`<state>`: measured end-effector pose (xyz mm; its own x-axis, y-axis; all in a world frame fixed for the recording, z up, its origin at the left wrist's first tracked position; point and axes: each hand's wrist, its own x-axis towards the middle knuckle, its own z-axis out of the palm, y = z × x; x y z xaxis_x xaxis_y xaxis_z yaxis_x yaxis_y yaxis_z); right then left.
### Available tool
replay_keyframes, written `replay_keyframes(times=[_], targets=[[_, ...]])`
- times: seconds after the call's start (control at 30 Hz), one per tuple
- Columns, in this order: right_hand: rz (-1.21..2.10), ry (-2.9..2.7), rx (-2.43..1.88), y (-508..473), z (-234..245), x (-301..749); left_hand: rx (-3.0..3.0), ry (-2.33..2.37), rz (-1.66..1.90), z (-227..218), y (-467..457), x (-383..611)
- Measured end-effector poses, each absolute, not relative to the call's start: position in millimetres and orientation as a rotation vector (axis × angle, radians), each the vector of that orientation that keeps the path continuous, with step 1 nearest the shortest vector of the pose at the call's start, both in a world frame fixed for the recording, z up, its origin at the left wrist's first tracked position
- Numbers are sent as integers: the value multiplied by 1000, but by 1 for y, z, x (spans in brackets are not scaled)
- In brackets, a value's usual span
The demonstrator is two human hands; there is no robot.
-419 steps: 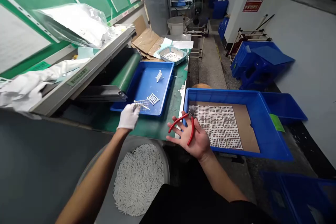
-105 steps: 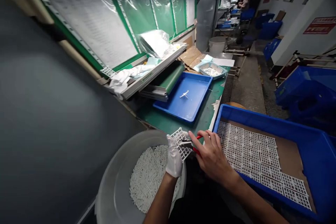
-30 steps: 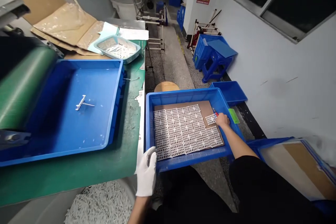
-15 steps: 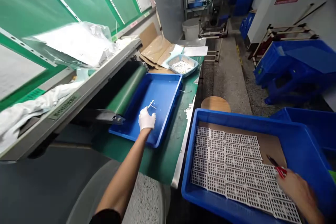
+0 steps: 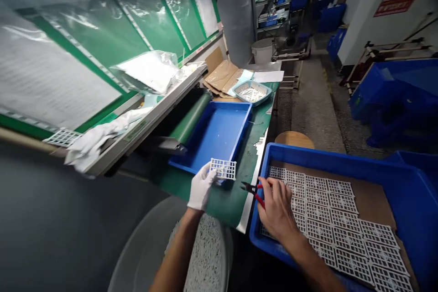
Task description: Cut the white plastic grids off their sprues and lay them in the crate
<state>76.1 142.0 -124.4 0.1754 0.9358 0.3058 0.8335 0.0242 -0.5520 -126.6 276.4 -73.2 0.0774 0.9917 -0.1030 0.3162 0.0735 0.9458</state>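
Feed notes from my remote station. The gloved left hand (image 5: pixel 201 187) has come up off the blue tray and now carries a white plastic lattice panel (image 5: pixel 223 169) just above the tray's near edge, its fingers (image 5: pixel 208 178) closed narrow on the panel. The bare right hand (image 5: pixel 277 214) holds red-handled cutters (image 5: pixel 255 189), fingers (image 5: pixel 270 191) curled tight round the grips, the steel jaws pointing toward the panel but apart from it. That hand sits over the rim of the blue crate (image 5: pixel 308 157), where rows of matching panels (image 5: pixel 331 223) lie flat on brown cardboard (image 5: pixel 372 205). The blue tray (image 5: pixel 219 137) stands on the green-matted counter (image 5: pixel 226 205); I see no piece in the part showing. Below the hands, a grey tub (image 5: pixel 137 255) holds white pieces (image 5: pixel 205 260).
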Motion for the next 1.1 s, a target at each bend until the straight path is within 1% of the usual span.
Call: replay_keyframes(times=[0.07, 0.17, 0.3, 0.4, 0.57, 0.63, 0.73, 0.87, 0.93, 1.03, 1.1], targets=[[173, -1745, -1779, 144, -109, 56, 1280, 1345, 997, -60, 225, -139], [158, -1865, -1708, 130, -93, 25, 1185, 1316, 1065, -38, 172, -164], [110, -1989, -1612, 98, -74, -18, 1297, 1296, 994, -12, 127, -214], [89, -2013, -1530, 74, -63, -55, 1325, 1257, 960, -6, 96, -250], [116, -1881, -1454, 36, -61, -132, 903, 1006, 1443, -22, 56, -272], [41, -1910, -1398, 26, -62, -154, 732, 1014, 1535, -23, 45, -279], [-181, -2053, -1200, 28, -54, -161, 616, 1079, 1420, -10, 28, -303], [-556, -2281, -756, 49, -26, -152, 581, 1057, 977, 11, 5, -345], [-686, -2375, -521, 61, -11, -151, 563, 1024, 774, 14, -3, -360], [-758, -2495, -312, 72, 5, -162, 520, 983, 664, 8, -10, -374], [-730, -2573, -346, 75, 6, -173, 481, 944, 717, 0, -10, -379]])
